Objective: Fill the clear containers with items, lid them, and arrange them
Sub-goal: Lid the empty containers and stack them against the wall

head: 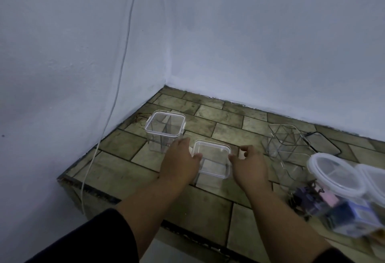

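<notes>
Clear container (211, 159): left hand (180, 164) grips, right hand (249, 164) beside (box (345, 213) print blurred).

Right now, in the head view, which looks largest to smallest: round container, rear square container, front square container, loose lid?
1. Round container, but nearest the camera, so unsure.
2. Rear square container and front square container look alike.
3. Loose lid.

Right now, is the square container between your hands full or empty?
Empty: the tiles show straight through the square container; nothing visible inside it.
</notes>
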